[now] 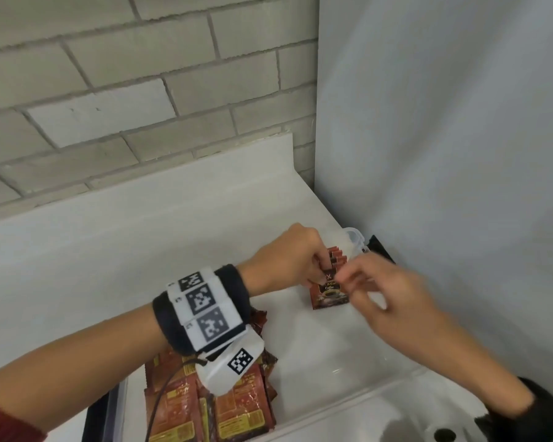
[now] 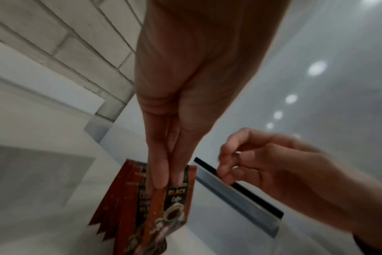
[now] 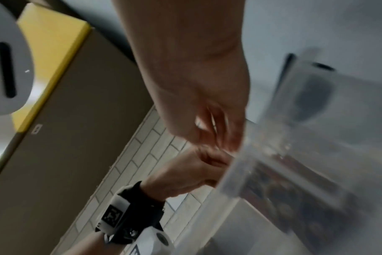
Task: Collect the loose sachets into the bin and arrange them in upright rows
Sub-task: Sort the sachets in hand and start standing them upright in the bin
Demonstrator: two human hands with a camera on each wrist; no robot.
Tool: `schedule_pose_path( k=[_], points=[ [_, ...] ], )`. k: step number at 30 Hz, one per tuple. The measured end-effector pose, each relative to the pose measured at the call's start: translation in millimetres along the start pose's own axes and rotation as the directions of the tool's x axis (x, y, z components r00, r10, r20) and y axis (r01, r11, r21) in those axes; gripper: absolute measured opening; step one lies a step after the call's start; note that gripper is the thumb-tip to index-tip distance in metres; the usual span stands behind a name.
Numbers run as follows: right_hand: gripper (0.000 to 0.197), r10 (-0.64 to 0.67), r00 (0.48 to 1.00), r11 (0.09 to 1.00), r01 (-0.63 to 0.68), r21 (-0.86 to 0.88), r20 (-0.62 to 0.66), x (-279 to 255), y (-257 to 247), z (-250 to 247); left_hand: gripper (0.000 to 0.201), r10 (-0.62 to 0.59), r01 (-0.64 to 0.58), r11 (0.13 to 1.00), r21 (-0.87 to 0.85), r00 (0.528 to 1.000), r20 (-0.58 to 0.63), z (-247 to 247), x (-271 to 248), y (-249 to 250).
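A clear plastic bin (image 1: 355, 237) stands on the white counter. At its far end several red-brown coffee sachets (image 1: 336, 258) stand upright in a row, with one more (image 1: 329, 295) leaning in front. My left hand (image 1: 320, 269) holds the row by its top edges; in the left wrist view its fingers (image 2: 161, 172) reach down among the sachet tops (image 2: 175, 203). My right hand (image 1: 345, 278) hovers just right of the front sachet with loosely curled fingers (image 2: 227, 165) and holds nothing I can see. More sachets (image 1: 237, 406) lie flat at the bin's near end, partly under my left wrist.
A white sink (image 1: 428, 416) with a drain hole lies at the lower right. A brick wall (image 1: 109, 90) backs the counter and a plain white wall (image 1: 444, 122) closes the right side. A black object (image 1: 380, 250) sits behind the bin's far corner.
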State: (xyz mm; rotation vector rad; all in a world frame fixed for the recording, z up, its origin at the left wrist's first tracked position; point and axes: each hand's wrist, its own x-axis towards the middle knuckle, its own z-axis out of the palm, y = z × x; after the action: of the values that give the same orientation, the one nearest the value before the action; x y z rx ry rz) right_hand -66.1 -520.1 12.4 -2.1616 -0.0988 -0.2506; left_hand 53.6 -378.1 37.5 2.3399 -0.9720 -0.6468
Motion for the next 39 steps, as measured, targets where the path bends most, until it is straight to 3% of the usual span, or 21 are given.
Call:
schedule_pose_path(
  k=[1,3,5,11,17,20,24,30,39],
  points=[
    [0.015,0.02,0.985,0.987,0.008,-0.16,0.174,1,0,2,0.011,0.009,-0.009,0.999,0.044,1.0,0.011,4,3,0],
    [0.02,0.182,0.878,0.919,0.008,-0.395,0.442,5,0,8,0.016,0.003,-0.005,0.997,0.082,1.0,0.029,9,7,-1],
    [0.026,0.311,0.802,0.867,-0.02,-0.498,0.509,9,-3,16,0.018,-0.002,-0.002,0.996,0.089,0.999,0.043,12,10,-3],
    [0.04,0.401,0.799,0.825,-0.102,-0.556,0.449,16,1,33,0.018,0.042,-0.049,0.968,0.248,0.999,0.033,16,10,-9],
    [0.041,0.366,0.837,0.848,-0.12,-0.516,0.407,15,10,38,0.021,0.132,-0.083,0.812,0.578,0.99,-0.042,16,0,-4],
    [0.04,0.342,0.856,0.859,-0.117,-0.499,0.389,14,11,39,0.025,0.169,-0.107,0.817,0.567,0.984,-0.058,14,2,0],
    [0.042,0.343,0.854,0.857,-0.114,-0.502,0.391,13,14,42,0.036,0.125,-0.123,0.858,0.498,0.992,0.03,11,11,5],
    [0.048,0.311,0.865,0.868,-0.089,-0.489,0.393,12,14,41,0.028,0.102,-0.126,0.886,0.447,0.992,0.076,9,22,9],
    [0.045,0.347,0.865,0.865,-0.145,-0.48,0.363,13,12,41,0.025,0.097,-0.109,0.839,0.533,0.994,0.051,15,17,2]
  ],
)
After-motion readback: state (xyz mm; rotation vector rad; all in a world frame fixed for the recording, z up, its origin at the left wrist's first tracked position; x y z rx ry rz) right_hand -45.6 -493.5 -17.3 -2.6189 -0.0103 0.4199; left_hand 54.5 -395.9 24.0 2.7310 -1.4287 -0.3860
